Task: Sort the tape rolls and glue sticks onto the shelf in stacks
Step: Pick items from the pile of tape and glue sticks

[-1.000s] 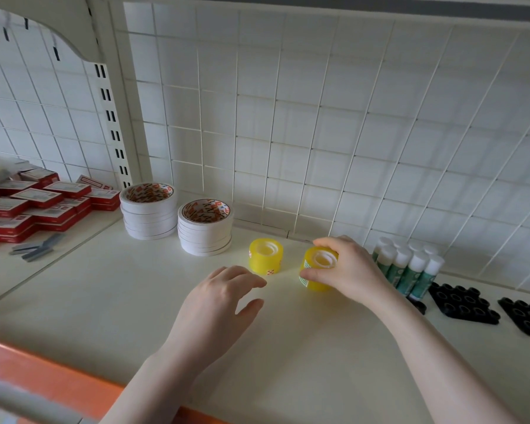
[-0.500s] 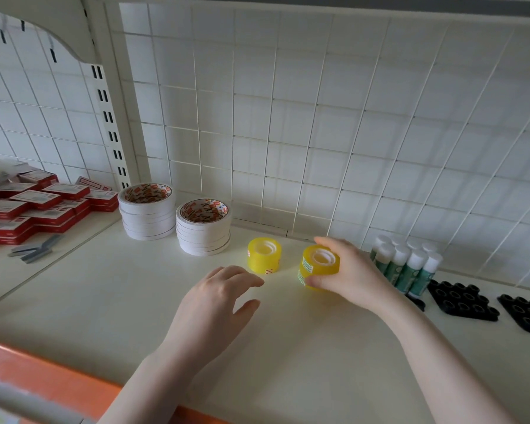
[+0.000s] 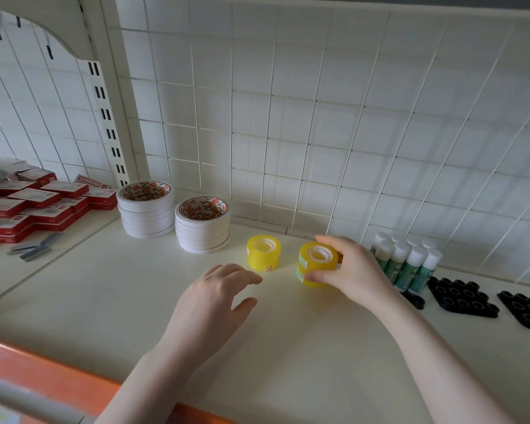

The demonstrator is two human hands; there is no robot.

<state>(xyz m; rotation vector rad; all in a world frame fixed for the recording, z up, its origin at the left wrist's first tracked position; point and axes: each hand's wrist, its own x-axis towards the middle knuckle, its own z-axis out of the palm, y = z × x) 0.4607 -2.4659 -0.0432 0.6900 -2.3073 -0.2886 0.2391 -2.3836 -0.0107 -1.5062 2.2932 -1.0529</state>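
Gripping yellow tape stack [image 3: 316, 264] w/ thumb & fingers, right hand [image 3: 351, 270], on shelf [image 3: 288, 347] beside 2nd yellow tape stack [image 3: 263, 253], left hand [image 3: 214, 301] hovering nearby, fingers loosely spread, glue sticks [image 3: 406, 261] just right, white tape stacks [image 3: 172, 215] at back left.

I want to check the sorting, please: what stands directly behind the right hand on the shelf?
Behind the right hand stand glue sticks with white caps, upright against the wire grid. The hand covers part of the nearest ones, so their count is uncertain.
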